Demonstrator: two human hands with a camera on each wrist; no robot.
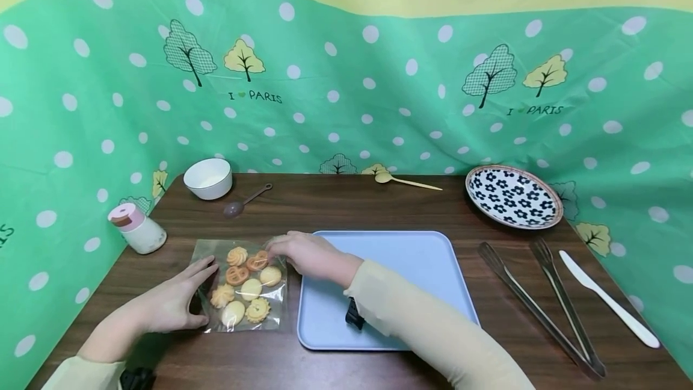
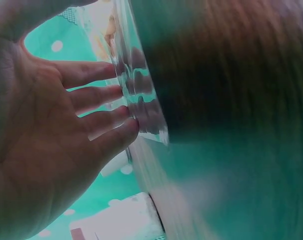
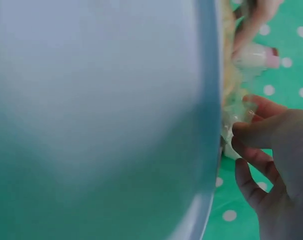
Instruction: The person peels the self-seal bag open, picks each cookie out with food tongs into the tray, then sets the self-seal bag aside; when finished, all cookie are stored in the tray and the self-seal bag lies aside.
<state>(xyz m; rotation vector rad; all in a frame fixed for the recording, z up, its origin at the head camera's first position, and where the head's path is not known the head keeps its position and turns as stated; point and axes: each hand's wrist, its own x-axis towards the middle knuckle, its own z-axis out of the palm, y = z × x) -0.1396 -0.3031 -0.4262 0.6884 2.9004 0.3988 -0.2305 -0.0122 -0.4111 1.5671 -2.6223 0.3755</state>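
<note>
A clear plastic bag of cookies (image 1: pixel 251 289) lies flat on the table, with pretzel-shaped, round and ridged cookies inside. My right hand (image 1: pixel 311 254) is at its upper right corner; in the right wrist view the thumb and a finger (image 3: pixel 251 132) pinch the crinkled plastic. At the bag's left edge is my left hand (image 1: pixel 165 303), fingers spread and nearly straight. Its fingertips (image 2: pixel 126 125) touch the side of the bag in the left wrist view. Under my right forearm, just right of the bag, lies a light blue tray (image 1: pixel 390 251).
A white bowl (image 1: pixel 208 179), a brown spoon (image 1: pixel 246 201) and a pink-lidded jar (image 1: pixel 142 230) stand at the back left. A pale wooden spoon (image 1: pixel 406 181) lies at the back. To the right are a flower-patterned plate (image 1: pixel 514 197), metal tongs (image 1: pixel 547 312) and a white knife (image 1: pixel 609 300).
</note>
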